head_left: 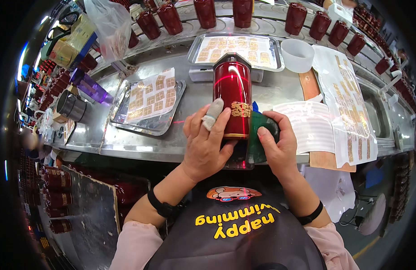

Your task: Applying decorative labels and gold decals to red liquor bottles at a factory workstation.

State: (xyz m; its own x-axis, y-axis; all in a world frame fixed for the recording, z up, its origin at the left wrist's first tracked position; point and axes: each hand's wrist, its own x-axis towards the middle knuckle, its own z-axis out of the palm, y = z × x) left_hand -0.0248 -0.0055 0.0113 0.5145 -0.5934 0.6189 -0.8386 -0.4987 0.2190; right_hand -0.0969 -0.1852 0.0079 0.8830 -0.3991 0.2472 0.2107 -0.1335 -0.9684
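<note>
A glossy dark red bottle [232,85] lies in front of me on a stand, its neck pointing away. Gold trim rings its near end, and a gold patterned decal [240,109] sits on its right side. My left hand [205,144] grips the bottle's near left side; one finger is wrapped in a whitish cover. Between the thumb and fingers of my right hand [281,146] is a green translucent flexible piece [256,141], held against the bottle's right side. Red laser lines cross the bottle. The stand's underside is hidden.
Metal trays with gold decal sheets stand behind the bottle [280,51] and at left [160,130]. At right are a white round container [298,56], a stack of white sheets [307,128] and a long decal sheet [347,108]. Dark red bottles [205,13] line a conveyor at the back.
</note>
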